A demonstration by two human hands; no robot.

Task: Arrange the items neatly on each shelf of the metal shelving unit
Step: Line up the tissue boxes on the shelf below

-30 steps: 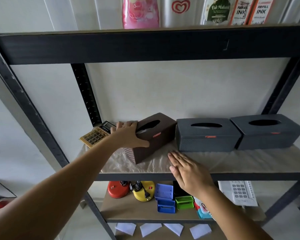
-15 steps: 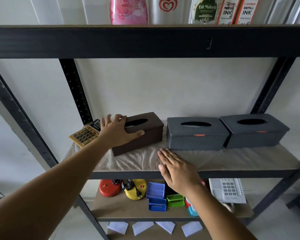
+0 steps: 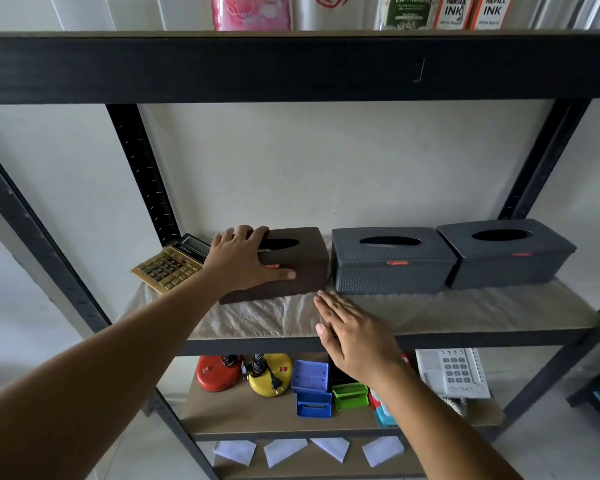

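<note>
A brown tissue box (image 3: pixel 302 258) lies flat on the middle shelf (image 3: pixel 482 310), in line with two grey tissue boxes (image 3: pixel 392 268) (image 3: pixel 506 258) to its right. My left hand (image 3: pixel 243 261) grips the brown box's left end, with the fingers over the top and the thumb along the front face. A gold calculator (image 3: pixel 168 268) lies at an angle just left of that hand. My right hand (image 3: pixel 354 334) lies flat with straight fingers on the plastic-covered shelf front, its fingertips near the brown box's right front corner.
The top shelf holds a pink pack (image 3: pixel 252 12) and ink refill boxes (image 3: pixel 471 10). On the lower shelf stand a red device (image 3: pixel 217 374), a yellow device (image 3: pixel 271 374), blue trays (image 3: pixel 310 386), a green tray (image 3: pixel 349 394) and a white telephone (image 3: pixel 452 372). Folded white papers (image 3: pixel 284 452) lie on the bottom shelf.
The brown box was tilted and turned outward; my left hand has set it flat and swung it square, close to the grey boxes. My right hand stayed on the shelf front.
</note>
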